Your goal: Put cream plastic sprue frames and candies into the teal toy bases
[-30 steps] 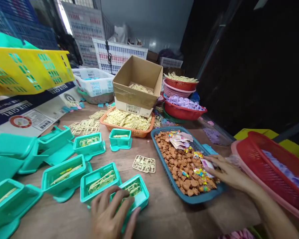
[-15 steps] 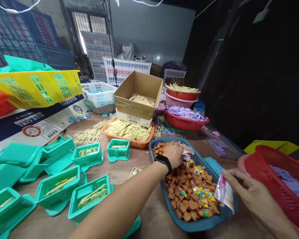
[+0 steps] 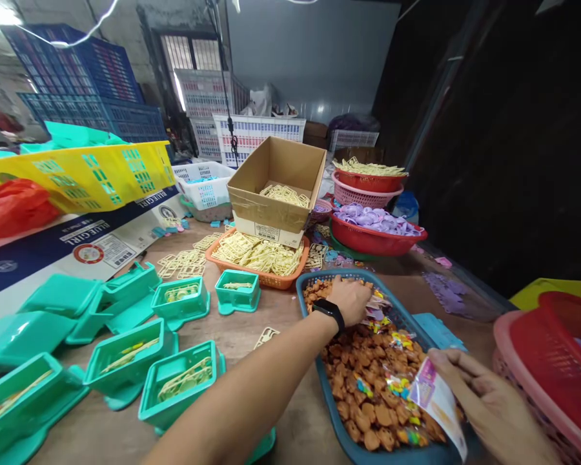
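My left hand (image 3: 351, 302), with a black band on its wrist, reaches into the far part of a blue basket (image 3: 330, 400). Its fingers curl down among brown plastic pieces (image 3: 368, 413) and printed packets (image 3: 378, 310); what they grip is hidden. Over the basket's near right corner, my right hand (image 3: 487, 394) pinches a white and purple printed paper slip (image 3: 433, 397) between thumb and fingers. Small clear bags of coloured bits (image 3: 399, 386) lie on the brown pieces.
Open green plastic boxes (image 3: 181, 381), several holding cream frames, stand at left. Behind them are an orange basket (image 3: 283, 281) of cream frames, a cardboard box (image 3: 271, 210) and a red basket (image 3: 377, 242) of purple parts. Stacked red and pink baskets (image 3: 527, 349) stand at right.
The view has turned left, so things sit further right. My left hand has shifted slightly off the pale paper in the basket, and the slip in my right hand hangs a little lower.
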Available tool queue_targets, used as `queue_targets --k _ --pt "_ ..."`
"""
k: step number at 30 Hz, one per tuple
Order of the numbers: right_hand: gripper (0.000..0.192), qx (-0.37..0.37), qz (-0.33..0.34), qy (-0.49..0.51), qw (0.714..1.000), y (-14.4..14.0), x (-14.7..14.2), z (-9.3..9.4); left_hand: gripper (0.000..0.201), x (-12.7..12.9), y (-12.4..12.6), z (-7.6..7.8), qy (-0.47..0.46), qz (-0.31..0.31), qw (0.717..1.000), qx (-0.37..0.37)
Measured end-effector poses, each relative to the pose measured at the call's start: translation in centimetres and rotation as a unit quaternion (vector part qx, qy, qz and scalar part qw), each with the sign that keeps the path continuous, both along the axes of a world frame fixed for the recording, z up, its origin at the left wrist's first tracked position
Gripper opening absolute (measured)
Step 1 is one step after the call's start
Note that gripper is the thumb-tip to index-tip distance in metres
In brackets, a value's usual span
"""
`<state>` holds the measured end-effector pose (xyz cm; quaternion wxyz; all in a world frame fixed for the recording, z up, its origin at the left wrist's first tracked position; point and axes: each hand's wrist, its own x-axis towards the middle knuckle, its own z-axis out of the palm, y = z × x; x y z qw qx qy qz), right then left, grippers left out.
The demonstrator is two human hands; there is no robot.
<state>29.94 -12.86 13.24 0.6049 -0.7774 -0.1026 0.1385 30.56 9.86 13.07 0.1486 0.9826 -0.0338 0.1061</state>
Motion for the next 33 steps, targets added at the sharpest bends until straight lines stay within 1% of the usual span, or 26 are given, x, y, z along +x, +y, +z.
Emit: queue_targets --k 3,6,9,12,14,18,20,22,24,25,27,28,29,30,31,32,33 --pt "0.051 0.015 -0.003 0.014 1.0 0.5 0.1 -0.1 0.012 -0.6 0.7 -0.4 -0.002 -0.035 0.999 -0.023" --pt "0.057 0.032 -0.037 -0.002 0.999 1.0 0.4 0.0 0.004 -0.7 1.4 -0.6 0.007 -0.057 0.996 -0.068" --pt "0.063 0.048 -0.063 -0.031 0.996 1.8 0.5 0.5 0.007 -0.6 1.9 -0.8 -0.004 -0.049 0.991 -0.125" --pt "0.066 0.047 -0.058 -0.043 0.996 2.5 0.2 0.9 0.012 -0.8 2.3 -1.1 -0.01 -0.042 0.981 -0.187" --pt "0.064 0.035 -0.052 -0.041 0.997 2.6 0.1 1.0 0.016 -1.2 2.5 -1.2 -0.013 -0.043 0.974 -0.22" --pt "0.046 -0.003 -0.058 -0.08 0.995 2.2 0.5 0.4 0.011 -2.3 2.3 -1.0 -0.059 -0.024 0.962 -0.265" --pt "0.045 -0.05 -0.075 -0.126 0.988 1.9 0.8 0.2 0.01 -2.7 2.1 -1.0 -0.092 -0.005 0.953 -0.289" --pt "0.052 -0.136 -0.105 -0.177 0.969 1.8 1.0 0.3 0.007 -3.1 1.9 -1.2 -0.114 0.005 0.943 -0.312" --pt "0.056 -0.21 -0.125 -0.234 0.941 2.0 0.8 0.8 0.007 -3.5 1.7 -1.6 -0.129 0.006 0.935 -0.33" --pt "0.058 -0.224 -0.129 -0.265 0.929 2.3 0.6 1.0 0.008 -3.7 1.6 -1.8 -0.136 0.006 0.932 -0.335" --pt "0.059 -0.211 -0.123 -0.313 0.918 2.9 0.0 1.5 0.008 -4.3 1.4 -2.0 -0.153 0.01 0.928 -0.339" --pt "0.059 -0.199 -0.114 -0.32 0.919 3.2 -0.4 1.6 0.008 -4.7 1.3 -2.0 -0.161 0.015 0.926 -0.342" --pt "0.059 -0.185 -0.103 -0.305 0.929 3.5 -0.7 1.7 0.008 -5.2 1.1 -1.9 -0.172 0.018 0.924 -0.34" --pt "0.06 -0.166 -0.091 -0.269 0.944 3.9 -0.9 1.7 0.009 -5.9 1.0 -1.7 -0.191 0.015 0.926 -0.326" --pt "0.061 -0.136 -0.074 -0.216 0.964 4.3 -1.2 1.6 0.01 -6.8 0.8 -1.5 -0.215 0.0 0.932 -0.293" --pt "0.06 -0.096 -0.05 -0.154 0.982 4.7 -1.4 1.6 0.012 -7.8 0.5 -1.2 -0.241 -0.026 0.939 -0.243" --pt "0.058 -0.048 -0.02 -0.093 0.994 5.2 -1.7 1.6 0.013 -9.0 0.3 -1.0 -0.268 -0.057 0.945 -0.182"
